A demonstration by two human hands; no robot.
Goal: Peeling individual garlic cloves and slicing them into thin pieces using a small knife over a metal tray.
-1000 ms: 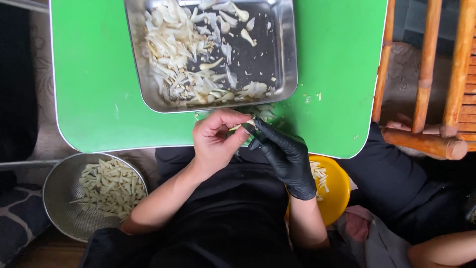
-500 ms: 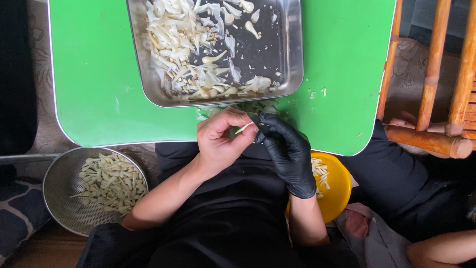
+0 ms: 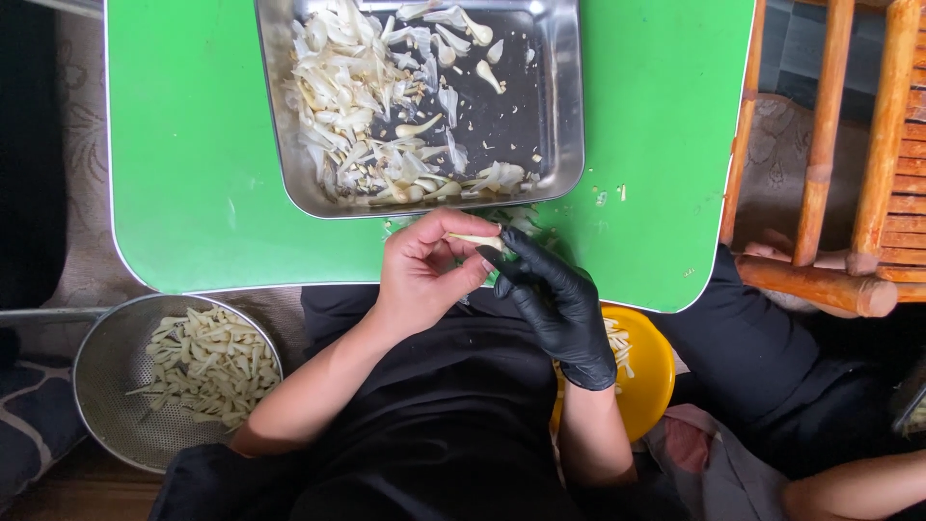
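My bare left hand and my right hand, which wears a black glove, meet at the near edge of the green table. Between their fingertips they pinch a pale, slim garlic clove. Whether a tool sits in the gloved hand cannot be told. Just beyond the hands stands a steel tray heaped on its left side with pale cloves and skins.
A round metal colander with several peeled pale pieces sits low at the left by my knee. A yellow bowl lies under my right forearm. A wooden chair frame stands at the right. Another person's arm shows at the bottom right.
Both hands stay together at the table edge, working the same clove. The clove now lies more level between the fingertips.
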